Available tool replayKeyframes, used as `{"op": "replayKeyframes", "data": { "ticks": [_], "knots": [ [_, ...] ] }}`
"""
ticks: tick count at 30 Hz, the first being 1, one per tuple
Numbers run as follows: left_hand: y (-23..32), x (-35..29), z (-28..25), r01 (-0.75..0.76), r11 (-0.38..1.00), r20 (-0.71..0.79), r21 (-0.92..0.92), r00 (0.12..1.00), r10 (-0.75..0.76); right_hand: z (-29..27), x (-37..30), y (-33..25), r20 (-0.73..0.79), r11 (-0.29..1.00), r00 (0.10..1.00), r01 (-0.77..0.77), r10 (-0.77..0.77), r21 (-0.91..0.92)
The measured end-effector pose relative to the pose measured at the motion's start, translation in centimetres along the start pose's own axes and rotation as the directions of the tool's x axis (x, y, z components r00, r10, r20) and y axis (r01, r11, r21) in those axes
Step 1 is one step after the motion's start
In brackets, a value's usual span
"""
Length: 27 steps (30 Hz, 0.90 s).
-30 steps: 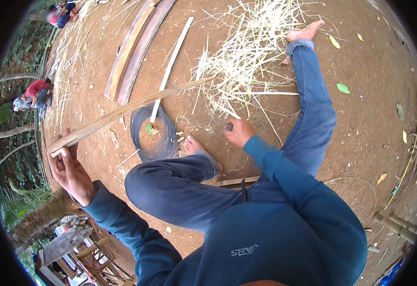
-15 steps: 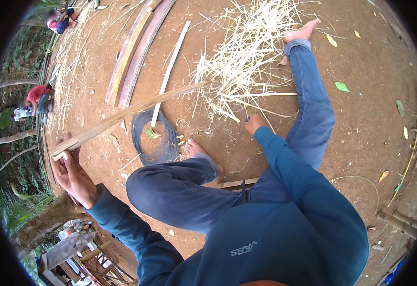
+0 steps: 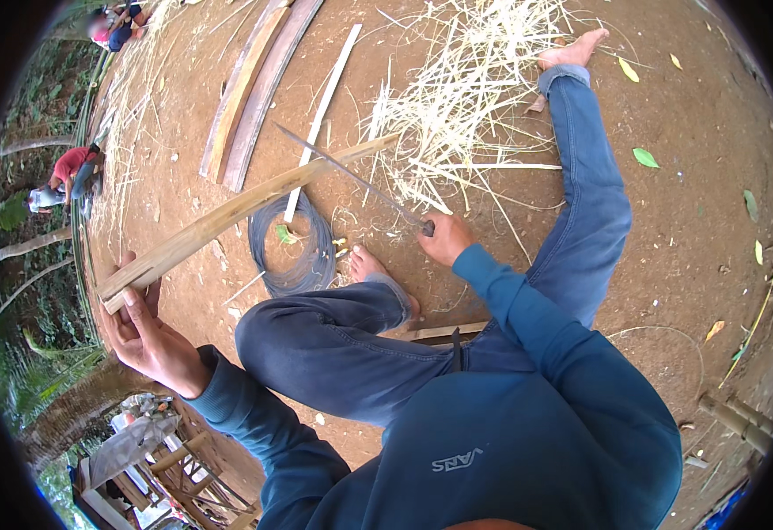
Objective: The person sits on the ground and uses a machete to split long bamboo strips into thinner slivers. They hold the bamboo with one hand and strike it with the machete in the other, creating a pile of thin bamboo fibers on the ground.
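Note:
My left hand (image 3: 155,336) grips the near end of a long flat wooden strip (image 3: 227,214), thumb on one side and fingers on the other. The strip slants away up to the right over the ground. In my right hand (image 3: 447,238) is the dark handle of a long-bladed knife (image 3: 360,181). Its thin blade points up and left and crosses the strip in view, near the strip's far half; whether the two touch I cannot tell. Below the strip, a coil of dark wire (image 3: 316,256) lies beside my bent leg.
A heap of pale shavings (image 3: 466,97) spreads near my outstretched foot (image 3: 581,49). Long boards (image 3: 254,106) and a pale strip (image 3: 325,106) lie on the brown ground. Two crouching people (image 3: 73,172) work far left. Bamboo poles (image 3: 735,422) lie at the right, and a wooden frame (image 3: 152,468) stands lower left.
The knife blade, not discernible before, now shows across the strip. My right hand has moved left and slightly down. My left hand still holds the strip, shifted slightly right and down.

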<state>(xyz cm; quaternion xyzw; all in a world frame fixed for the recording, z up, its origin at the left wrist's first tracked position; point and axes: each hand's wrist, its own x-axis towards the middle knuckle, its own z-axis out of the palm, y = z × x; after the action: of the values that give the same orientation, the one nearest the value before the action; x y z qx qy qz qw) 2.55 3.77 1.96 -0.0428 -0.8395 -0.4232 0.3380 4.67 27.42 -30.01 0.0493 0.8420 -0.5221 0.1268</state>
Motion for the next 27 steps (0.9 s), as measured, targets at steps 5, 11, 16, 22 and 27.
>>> {"op": "replayKeyframes", "data": {
  "ticks": [5, 11, 16, 22, 27],
  "knots": [
    [-0.4, -0.3, -0.1, 0.023, 1.000, -0.032, 0.000, 0.999, -0.023, -2.4, -2.2, -4.0, 0.132, 0.995, 0.990, 0.049, -0.038, -0.082],
    [-0.4, 0.0, 0.1, 0.020, 1.000, -0.035, -0.017, 0.999, -0.020, -0.5, 2.2, 5.0, 0.013, 0.967, 0.973, -0.227, 0.230, -0.112],
    [-0.4, -0.3, -0.7, 0.037, 0.999, -0.033, -0.005, 0.999, -0.037, -0.2, 1.0, 4.6, -0.072, 0.986, 0.991, -0.121, 0.113, -0.117],
    [-1.4, 0.1, -1.2, 0.077, 0.994, 0.018, -0.081, 0.997, -0.076, 0.3, 4.5, 11.1, -0.025, 0.880, 0.895, -0.442, 0.445, -0.177],
    [-2.9, 0.2, -1.9, 0.200, 0.701, 0.172, -0.684, 0.979, -0.111, -0.8, -0.5, 3.6, 0.069, 0.989, 0.989, -0.121, 0.127, -0.082]
  ]
}}
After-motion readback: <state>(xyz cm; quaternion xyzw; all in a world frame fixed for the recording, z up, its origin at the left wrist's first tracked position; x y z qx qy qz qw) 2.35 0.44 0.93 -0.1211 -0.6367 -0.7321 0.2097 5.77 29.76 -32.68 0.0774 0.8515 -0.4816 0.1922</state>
